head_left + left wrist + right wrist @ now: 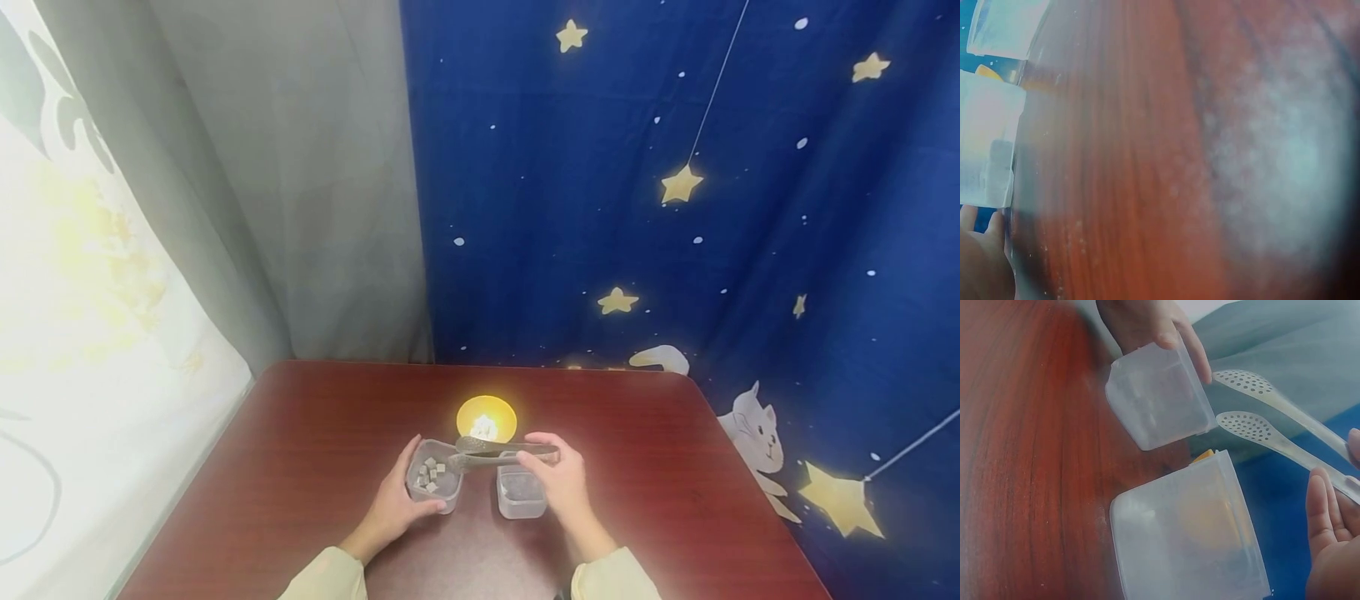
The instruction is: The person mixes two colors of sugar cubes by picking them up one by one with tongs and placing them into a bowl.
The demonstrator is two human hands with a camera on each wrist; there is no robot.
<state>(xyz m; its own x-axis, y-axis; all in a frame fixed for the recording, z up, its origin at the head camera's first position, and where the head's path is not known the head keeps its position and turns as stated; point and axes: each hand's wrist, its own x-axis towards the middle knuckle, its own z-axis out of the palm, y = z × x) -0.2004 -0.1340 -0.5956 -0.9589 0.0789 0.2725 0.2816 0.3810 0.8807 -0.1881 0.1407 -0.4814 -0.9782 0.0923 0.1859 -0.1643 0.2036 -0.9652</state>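
My left hand (396, 497) grips a translucent plastic container (448, 506) at its left side, thumb along the near side. Several small pale cubes (431, 475) lie in it. In my right hand (564, 482) is a pair of tongs (487, 460), pinched between thumb and fingers. Their perforated tips (1247, 426) stand apart near the left container's rim, with nothing seen between them. Below the tongs and right hand stands a second translucent container (522, 507); no cubes show in its visible part. The left wrist view catches only part of the left hand (985, 265).
Behind the containers a yellow bowl (507, 410) holds bright white pieces, partly washed out by glare. Everything stands on a reddish-brown wooden table (322, 417). Beyond its far edge hang a grey curtain (330, 208) and a blue star-patterned curtain (540, 208).
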